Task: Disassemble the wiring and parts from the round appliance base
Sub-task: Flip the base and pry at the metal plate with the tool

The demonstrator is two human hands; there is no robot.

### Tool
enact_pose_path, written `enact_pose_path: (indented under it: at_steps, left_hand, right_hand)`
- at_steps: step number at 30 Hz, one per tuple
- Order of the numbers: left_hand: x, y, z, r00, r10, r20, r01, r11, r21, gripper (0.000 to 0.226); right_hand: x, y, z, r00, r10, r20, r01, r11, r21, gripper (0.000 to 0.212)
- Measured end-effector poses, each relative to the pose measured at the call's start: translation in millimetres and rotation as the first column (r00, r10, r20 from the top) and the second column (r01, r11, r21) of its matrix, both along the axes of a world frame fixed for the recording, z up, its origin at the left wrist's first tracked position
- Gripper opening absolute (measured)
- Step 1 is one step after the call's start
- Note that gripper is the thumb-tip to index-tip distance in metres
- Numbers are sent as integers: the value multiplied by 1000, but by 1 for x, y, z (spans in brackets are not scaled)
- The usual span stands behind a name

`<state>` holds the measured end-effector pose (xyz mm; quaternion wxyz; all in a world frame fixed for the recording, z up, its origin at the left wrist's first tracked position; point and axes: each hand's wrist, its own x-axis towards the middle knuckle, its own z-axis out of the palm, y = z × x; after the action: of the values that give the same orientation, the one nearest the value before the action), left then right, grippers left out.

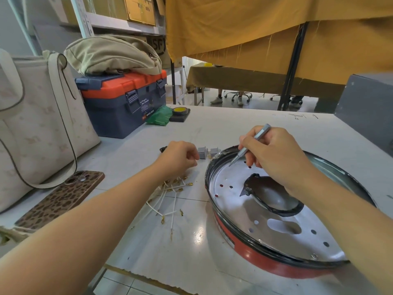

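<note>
red-walled round appliance base [251,241] lies on the white table [212,124], right of centre; black rim, shiny metal plate inside with small holes and a dark curved cutout. right hand [274,158] grips a grey screwdriver [251,143], tip on the plate. left hand [178,156] curled above loose white wires [170,196]; whether it holds anything, can't tell. two grey connectors [207,152] just beside the rim.

The wires [170,194] lie left of the round base [265,258], the toolbox [121,103] behind them.
</note>
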<state>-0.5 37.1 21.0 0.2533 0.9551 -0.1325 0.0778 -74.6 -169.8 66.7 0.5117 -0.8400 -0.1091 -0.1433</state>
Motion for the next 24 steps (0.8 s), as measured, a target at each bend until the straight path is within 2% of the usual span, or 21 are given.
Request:
enact_pose_path:
  at_steps: [3,13,18,21,24]
  left_hand:
    - [8,-5,-6,1000,7,-29,-7,1000,-20,18]
    - [9,1,-7,995,-11,-96,4,998,-67,21]
    - [-9,1,13,1000,-7,21,10,991,-133,13]
    - [-33,-10,32,996,-72,50,80,980,-182,12]
    - [-60,-22,43,988,-144,63,150,984,-100,22]
  right_hand:
    - [1,-1,0,1000,-8,-4,8,1000,12,29]
    - [2,0,0,1000,-6,-17,6,999,31,28]
    - [0,-1,1,1000,-8,-17,8,1000,30,30]
    - [0,-1,3,1000,-8,-5,8,999,53,31]
    - [-1,-3,8,999,-32,15,30,993,110,31]
